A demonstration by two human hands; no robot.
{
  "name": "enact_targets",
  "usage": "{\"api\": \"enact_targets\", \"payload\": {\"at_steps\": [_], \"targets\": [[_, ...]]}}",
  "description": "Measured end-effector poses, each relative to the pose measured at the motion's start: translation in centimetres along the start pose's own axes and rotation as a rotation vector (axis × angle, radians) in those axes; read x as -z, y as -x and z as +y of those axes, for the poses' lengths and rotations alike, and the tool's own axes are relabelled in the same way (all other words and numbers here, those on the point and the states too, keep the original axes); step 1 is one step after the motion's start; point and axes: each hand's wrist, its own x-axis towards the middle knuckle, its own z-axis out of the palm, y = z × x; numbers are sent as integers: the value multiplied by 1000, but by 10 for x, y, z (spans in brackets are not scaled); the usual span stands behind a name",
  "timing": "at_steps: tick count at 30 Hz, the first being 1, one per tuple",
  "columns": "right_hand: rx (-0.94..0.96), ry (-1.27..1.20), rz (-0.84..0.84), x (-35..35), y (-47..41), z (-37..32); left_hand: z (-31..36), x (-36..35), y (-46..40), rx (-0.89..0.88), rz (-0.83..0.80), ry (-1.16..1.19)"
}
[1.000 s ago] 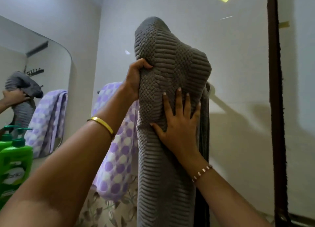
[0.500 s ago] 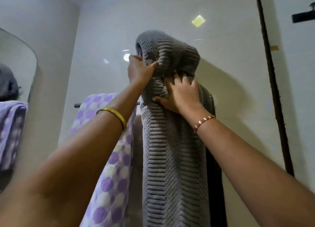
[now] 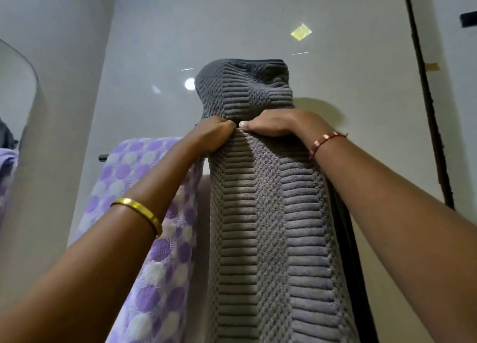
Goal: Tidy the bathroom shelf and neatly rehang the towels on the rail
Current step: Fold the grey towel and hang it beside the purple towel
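Note:
A grey ribbed towel hangs in the middle of the view, with its top bunched into a hump that rises above my hands. My left hand grips the towel on its left side with curled fingers. My right hand grips it right beside, thumb tips almost meeting. A purple and white dotted towel hangs over the dark rail to the left, touching the grey towel's edge. The rail behind the grey towel is hidden.
A mirror edge shows at the far left on the side wall. A dark vertical strip runs down the wall at the right. The glossy wall behind reflects ceiling lights.
Both hands have come together on the grey towel's front and clamped it. The towel's top hump now stands straighter above them. The view has tilted further up.

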Motion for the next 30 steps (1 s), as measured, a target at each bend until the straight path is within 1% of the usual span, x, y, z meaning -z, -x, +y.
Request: {"api": "enact_targets", "payload": {"at_steps": [3, 6, 8, 10, 12, 14, 17, 18, 21, 22, 23, 24, 25, 26, 28, 30], "targets": [[-5, -122, -112, 9, -5, -4, 6, 3, -6, 34, -103, -22], [-49, -211, -122, 11, -10, 2, 15, 2, -10, 47, -236, 25], [-64, -192, -160, 9, -12, 9, 19, -2, -10, 87, -296, 27], [-59, -150, -170, 4, -14, 14, 19, -5, -11, 142, -328, 19], [-43, -162, -169, -2, -19, 16, 19, -9, -15, 155, -336, 13], [-65, -228, -132, -6, -24, 15, 18, -14, -18, 152, -280, -14], [-41, -259, 30, -15, -26, 19, 14, -22, -17, 192, -135, -100], [-37, -264, 145, -18, -26, 23, 13, -24, -16, 190, -96, -139], [40, -218, 562, -27, -23, 29, 12, -30, -11, 178, 47, -220], [55, -189, 657, -29, -21, 30, 14, -32, -6, 139, 137, -271], [67, -168, 706, -29, -19, 29, 16, -35, -2, 56, 254, -337], [77, -146, 700, -29, -18, 29, 19, -37, 2, -40, 360, -384], [81, -135, 636, -28, -17, 28, 21, -39, 4, -116, 420, -394], [71, -131, 537, -26, -16, 28, 21, -38, 4, -148, 421, -353], [34, -103, 319, -19, -18, 26, 19, -33, 0, -119, 317, -223], [15, -89, 165, -8, -21, 25, 16, -28, -3, -83, 205, -177]]}}
